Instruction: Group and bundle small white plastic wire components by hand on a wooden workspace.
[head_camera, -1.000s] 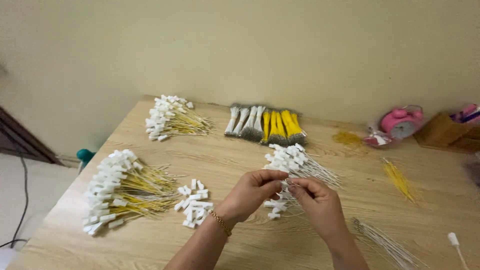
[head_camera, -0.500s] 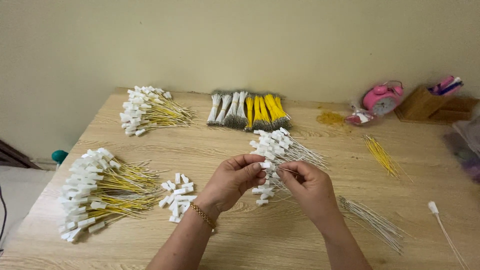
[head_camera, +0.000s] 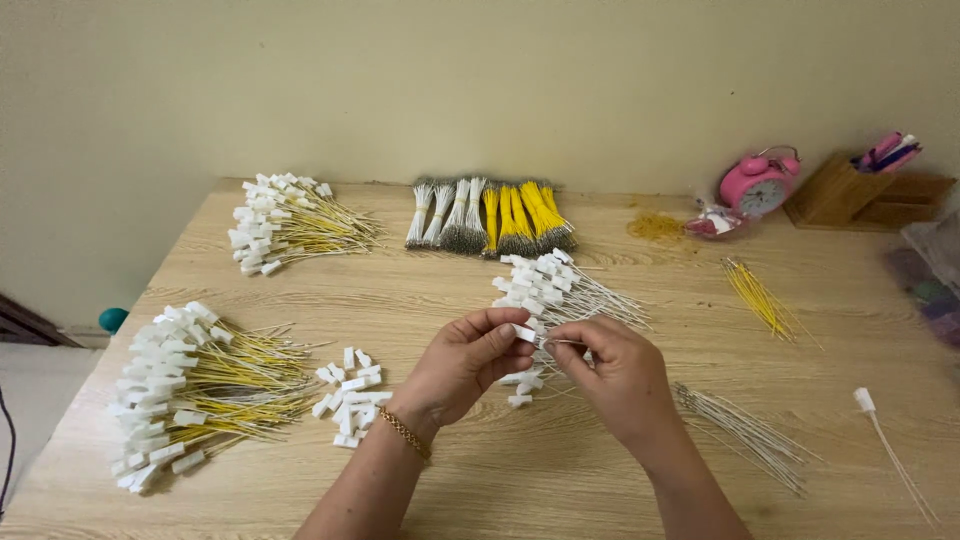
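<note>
My left hand pinches a small white plastic connector between thumb and fingers. My right hand holds a thin white wire with its end at that connector. Both hands hover over the wooden table, just in front of a pile of white wires with white connectors. Loose white connectors lie left of my left wrist. A bundle of bare white wires lies right of my right hand.
Two piles of yellow wires with white connectors lie at the left and back left. Bundled white and yellow wires sit at the back. Loose yellow wires, a pink alarm clock, a wooden organiser and a single finished wire are on the right.
The camera view has tilted and shifted slightly. My hands stay together over the same spot, working the connector and wire between the fingertips.
</note>
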